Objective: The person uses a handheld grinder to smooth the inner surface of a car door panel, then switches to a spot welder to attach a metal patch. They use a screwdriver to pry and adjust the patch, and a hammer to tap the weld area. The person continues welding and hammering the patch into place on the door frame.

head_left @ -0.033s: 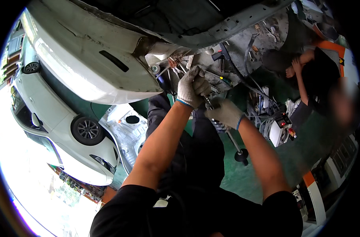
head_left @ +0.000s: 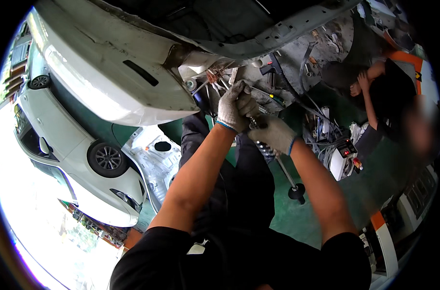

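Observation:
My left hand [head_left: 236, 107], in a pale knit glove, is closed in a fist at the front end of a slide hammer, just below the car's open body edge. My right hand [head_left: 275, 134], gloved too, wraps round the tool behind it. From under that hand, the slide hammer [head_left: 286, 173] shows as a metal rod slanting down to a black round end. Ridged metal shows between and below my hands; my fingers hide the rest. A white car panel [head_left: 104, 77] hangs at upper left. Beyond my left hand, bare rods and brackets are partly hidden.
A grey floor panel [head_left: 321, 53] bears loose tools, a black gun-shaped tool [head_left: 273, 67] with a cable, and a yellow-green screwdriver [head_left: 277, 99]. A white box with a red display [head_left: 344, 153] stands at right. Another person [head_left: 398, 92] crouches nearby. A white car [head_left: 60, 135] stands left.
My right hand has shifted slightly toward my left hand, and the rod's black end has moved a little. My left hand stays nearly still.

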Demonstrator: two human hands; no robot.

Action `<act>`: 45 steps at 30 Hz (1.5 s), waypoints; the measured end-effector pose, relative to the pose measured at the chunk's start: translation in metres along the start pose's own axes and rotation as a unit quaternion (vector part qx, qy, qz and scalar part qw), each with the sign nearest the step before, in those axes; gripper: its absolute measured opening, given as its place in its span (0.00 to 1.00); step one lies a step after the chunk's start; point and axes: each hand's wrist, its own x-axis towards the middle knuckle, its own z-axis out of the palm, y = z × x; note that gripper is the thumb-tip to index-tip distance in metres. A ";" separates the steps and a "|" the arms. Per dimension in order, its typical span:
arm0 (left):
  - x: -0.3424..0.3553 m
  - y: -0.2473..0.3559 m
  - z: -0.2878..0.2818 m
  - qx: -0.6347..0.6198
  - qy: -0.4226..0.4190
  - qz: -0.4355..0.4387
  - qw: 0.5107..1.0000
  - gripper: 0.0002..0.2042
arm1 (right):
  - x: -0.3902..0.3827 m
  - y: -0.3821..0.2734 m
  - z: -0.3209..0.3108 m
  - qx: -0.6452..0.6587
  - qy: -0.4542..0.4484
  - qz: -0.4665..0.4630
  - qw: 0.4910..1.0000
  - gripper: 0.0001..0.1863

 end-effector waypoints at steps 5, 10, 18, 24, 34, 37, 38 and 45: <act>-0.002 0.000 0.012 0.015 0.016 0.012 1.000 0.13 | -0.015 -0.045 -0.011 -0.013 -0.024 0.060 0.998 0.28; 0.001 -0.007 0.006 0.008 0.035 0.035 0.999 0.13 | -0.106 0.138 0.038 -0.200 0.237 -0.064 0.949 0.20; -0.002 -0.021 0.012 -0.014 0.039 0.040 0.998 0.13 | -0.129 0.150 0.026 -0.118 0.237 0.013 0.964 0.17; -0.003 -0.009 0.005 0.021 0.029 0.009 0.999 0.14 | -0.059 0.068 0.019 -0.099 0.106 0.016 0.989 0.21; -0.007 -0.004 0.002 0.027 0.021 0.012 0.999 0.14 | -0.003 0.000 0.009 -0.037 0.063 -0.074 0.995 0.31; -0.002 -0.009 0.004 0.025 0.028 0.023 0.999 0.14 | -0.029 0.016 0.011 -0.041 0.114 -0.041 0.992 0.26; -0.002 -0.011 0.007 0.022 0.037 0.024 0.999 0.14 | -0.052 0.029 0.017 -0.087 0.163 -0.034 0.982 0.23; -0.058 -0.042 -0.031 0.011 0.043 0.001 0.999 0.14 | -0.148 0.212 0.072 -0.140 0.194 0.050 0.970 0.20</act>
